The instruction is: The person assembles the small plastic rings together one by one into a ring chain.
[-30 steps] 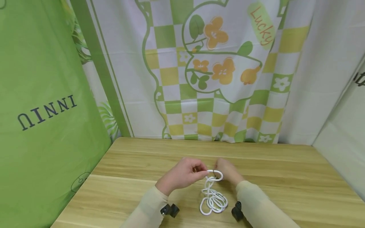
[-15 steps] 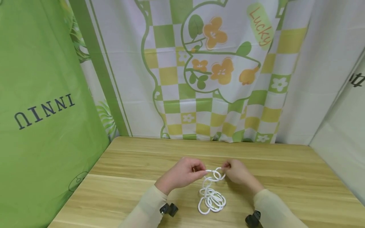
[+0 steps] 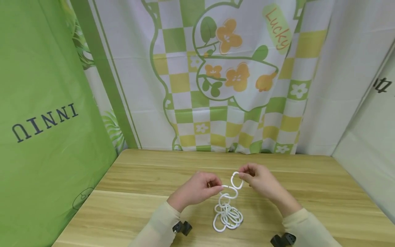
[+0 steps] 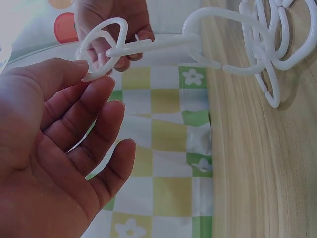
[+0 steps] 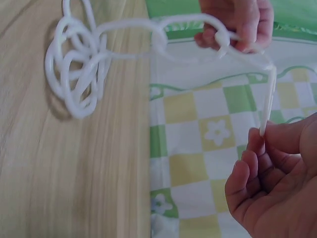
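Observation:
A chain of white plastic links [image 3: 229, 221] lies partly heaped on the wooden table, its upper part lifted between both hands. My left hand [image 3: 195, 188] pinches one raised link [image 3: 236, 192] between thumb and index finger. In the left wrist view its other fingers are loosely bent. Farther right and a little higher, my right hand [image 3: 262, 181] pinches the end link [image 3: 232, 180], which is hooked through the one at my left hand. Seen edge-on in the right wrist view, that end link [image 5: 269, 99] stands above the right fingertips. More links hang down to the heap.
The wooden table [image 3: 148, 185] reaches back to a checkered, flower-printed curtain [image 3: 188, 113]. A green cloth [image 3: 52, 164] hangs along the left side and a white one [image 3: 370, 144] along the right. Each wrist wears a small black camera.
My right hand has come out from beside the left, moving right and upward, with the end link now stretched clear of the left hand's link. The left hand has hardly moved.

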Demonstrator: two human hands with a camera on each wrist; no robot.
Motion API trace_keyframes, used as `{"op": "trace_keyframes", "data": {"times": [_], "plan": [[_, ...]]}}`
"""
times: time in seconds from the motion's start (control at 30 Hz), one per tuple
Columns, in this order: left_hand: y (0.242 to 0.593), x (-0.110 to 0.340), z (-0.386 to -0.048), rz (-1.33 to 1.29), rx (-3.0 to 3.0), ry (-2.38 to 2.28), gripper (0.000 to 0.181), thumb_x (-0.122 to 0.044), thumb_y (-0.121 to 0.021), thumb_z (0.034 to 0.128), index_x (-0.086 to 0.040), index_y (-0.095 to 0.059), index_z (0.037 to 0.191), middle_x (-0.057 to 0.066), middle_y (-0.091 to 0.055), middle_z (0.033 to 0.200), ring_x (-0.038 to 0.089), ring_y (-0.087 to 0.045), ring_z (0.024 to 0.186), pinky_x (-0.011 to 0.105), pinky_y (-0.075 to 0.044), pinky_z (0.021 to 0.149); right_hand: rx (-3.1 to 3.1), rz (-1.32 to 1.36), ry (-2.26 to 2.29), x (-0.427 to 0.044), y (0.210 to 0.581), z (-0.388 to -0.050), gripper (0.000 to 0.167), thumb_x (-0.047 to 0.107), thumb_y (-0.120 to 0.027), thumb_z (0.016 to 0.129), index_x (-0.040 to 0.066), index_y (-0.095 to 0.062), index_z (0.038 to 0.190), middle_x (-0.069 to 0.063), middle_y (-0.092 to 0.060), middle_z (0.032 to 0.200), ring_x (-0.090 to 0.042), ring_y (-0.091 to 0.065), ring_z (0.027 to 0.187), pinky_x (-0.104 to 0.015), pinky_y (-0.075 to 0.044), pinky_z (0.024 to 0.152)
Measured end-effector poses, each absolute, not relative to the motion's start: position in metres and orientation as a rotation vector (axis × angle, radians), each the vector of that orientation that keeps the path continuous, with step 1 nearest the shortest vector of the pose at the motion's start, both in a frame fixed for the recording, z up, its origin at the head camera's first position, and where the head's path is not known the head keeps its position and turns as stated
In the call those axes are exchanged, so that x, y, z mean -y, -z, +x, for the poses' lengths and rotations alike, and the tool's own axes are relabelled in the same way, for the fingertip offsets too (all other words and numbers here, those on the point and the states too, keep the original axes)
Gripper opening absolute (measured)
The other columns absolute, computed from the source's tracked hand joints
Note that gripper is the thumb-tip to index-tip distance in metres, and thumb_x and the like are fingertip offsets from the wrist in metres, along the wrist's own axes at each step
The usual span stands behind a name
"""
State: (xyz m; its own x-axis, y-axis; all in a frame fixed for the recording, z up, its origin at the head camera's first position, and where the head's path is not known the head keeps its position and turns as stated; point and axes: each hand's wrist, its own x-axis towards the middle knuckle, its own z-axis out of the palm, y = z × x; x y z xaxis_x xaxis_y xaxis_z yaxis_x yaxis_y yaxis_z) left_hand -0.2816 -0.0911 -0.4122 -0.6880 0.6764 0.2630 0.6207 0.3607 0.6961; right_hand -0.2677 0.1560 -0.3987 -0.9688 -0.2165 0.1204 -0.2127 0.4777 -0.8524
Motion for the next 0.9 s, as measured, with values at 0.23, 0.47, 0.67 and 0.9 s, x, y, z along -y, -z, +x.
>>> {"op": "trace_keyframes", "data": {"times": [0.23, 0.47, 0.67, 0.9], "plan": [[0.413, 0.089, -0.282, 1.201, -2.526, -1.25, 0.015, -0.025, -0.065, 0.0968, -0.012, -0.071, 0.093, -0.014, -0.062, 0.077, 0.001, -0.056, 0.066, 0.021, -0.049, 0.06, -2.653, -0.538, 1.507, -0.153, 0.394, -0.258, 0.016, 0.017, -0.066, 0.095, 0.003, -0.065, 0.103, -0.005, -0.062, 0.087, -0.021, -0.055, 0.076, -0.028, -0.047, 0.061], [0.413, 0.09, -0.281, 1.192, -2.521, -1.248, 0.018, -0.026, -0.064, 0.0973, -0.009, -0.071, 0.094, -0.013, -0.063, 0.077, 0.002, -0.056, 0.066, 0.021, -0.049, 0.06, -2.654, -0.655, 1.4, -0.152, 0.398, -0.255, 0.012, 0.018, -0.065, 0.096, 0.006, -0.066, 0.098, -0.005, -0.064, 0.086, -0.018, -0.055, 0.077, -0.029, -0.046, 0.063], [0.412, 0.089, -0.28, 1.205, -2.524, -1.246, 0.017, -0.026, -0.064, 0.0975, -0.011, -0.071, 0.093, -0.013, -0.063, 0.077, 0.002, -0.056, 0.066, 0.021, -0.049, 0.06, -2.668, -0.634, 1.365, -0.152, 0.402, -0.254, 0.01, 0.017, -0.064, 0.096, 0.007, -0.066, 0.097, -0.007, -0.063, 0.085, -0.018, -0.054, 0.075, -0.029, -0.046, 0.062], [0.412, 0.089, -0.28, 1.206, -2.534, -1.263, 0.016, -0.024, -0.063, 0.0978, -0.011, -0.071, 0.092, -0.013, -0.062, 0.077, 0.002, -0.055, 0.066, 0.021, -0.049, 0.06, -2.672, -0.621, 1.376, -0.151, 0.403, -0.252, 0.004, 0.014, -0.065, 0.094, 0.01, -0.066, 0.094, -0.003, -0.062, 0.081, -0.016, -0.055, 0.072, -0.028, -0.046, 0.062]]}}
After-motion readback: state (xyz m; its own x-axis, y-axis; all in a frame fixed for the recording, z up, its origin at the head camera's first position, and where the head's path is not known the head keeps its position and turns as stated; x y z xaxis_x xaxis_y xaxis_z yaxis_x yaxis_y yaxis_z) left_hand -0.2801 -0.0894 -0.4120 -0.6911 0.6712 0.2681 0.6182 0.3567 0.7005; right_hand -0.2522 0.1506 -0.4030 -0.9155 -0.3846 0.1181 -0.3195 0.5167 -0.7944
